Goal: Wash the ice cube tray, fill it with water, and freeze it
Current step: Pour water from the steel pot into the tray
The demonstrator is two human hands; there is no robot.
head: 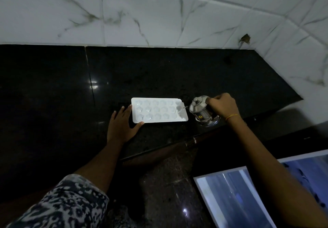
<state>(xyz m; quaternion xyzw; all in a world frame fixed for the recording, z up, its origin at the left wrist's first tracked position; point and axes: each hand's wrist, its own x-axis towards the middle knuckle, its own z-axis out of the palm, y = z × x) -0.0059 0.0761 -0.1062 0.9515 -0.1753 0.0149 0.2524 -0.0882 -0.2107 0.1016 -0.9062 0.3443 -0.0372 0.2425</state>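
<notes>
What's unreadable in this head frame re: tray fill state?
- Water level in the ice cube tray cells: head view, too small, washed out.
- Kettle contents: steel walls and lid hide them.
- Right hand grip on the handle: hidden by the hand itself.
- Left hand pressing or only touching the tray: unclear.

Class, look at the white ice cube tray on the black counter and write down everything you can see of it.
The white rectangular plastic ice cube tray lies flat on the glossy black stone counter, long side toward the tiled wall. It has rounded corners, a flat rim and three rows of small shaped moulds. The left hand rests against its left end, thumb at the near corner. At its right end, the right hand tilts a small lidded steel pot, its spout over the end moulds. How full the moulds are cannot be told.
</notes>
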